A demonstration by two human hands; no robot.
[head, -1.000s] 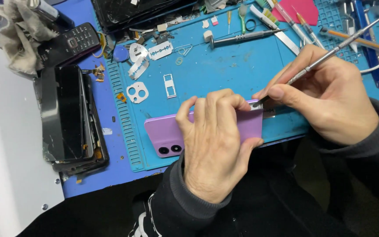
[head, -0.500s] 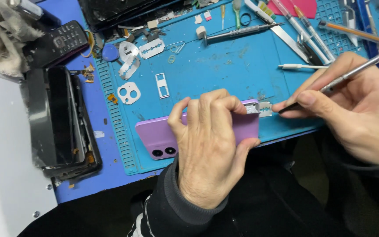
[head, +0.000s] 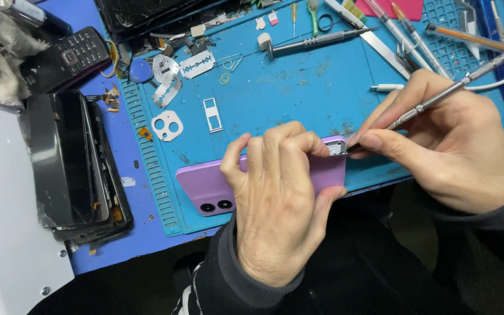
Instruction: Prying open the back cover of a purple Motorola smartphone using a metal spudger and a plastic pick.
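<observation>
A purple smartphone [head: 202,185] lies back up near the front edge of a blue repair mat [head: 298,93], its twin camera lenses toward me. My left hand [head: 278,198] grips it from above, fingers curled over its far edge. My right hand [head: 444,143] pinches a thin metal pry tool [head: 468,79] like a pen. The tool's tip touches the phone's upper right corner, where a small silver part [head: 337,148] shows.
On the mat lie a white camera frame [head: 167,125], a SIM tray [head: 212,114], a razor blade [head: 197,64], a screwdriver [head: 316,41] and several tools at the back right. A stack of dismantled black phones [head: 77,169] and a keypad phone [head: 68,58] sit left.
The view has shifted, and the phone and both hands now sit slightly more to the right. The tool tip stays at the phone's corner, and both grips are unchanged.
</observation>
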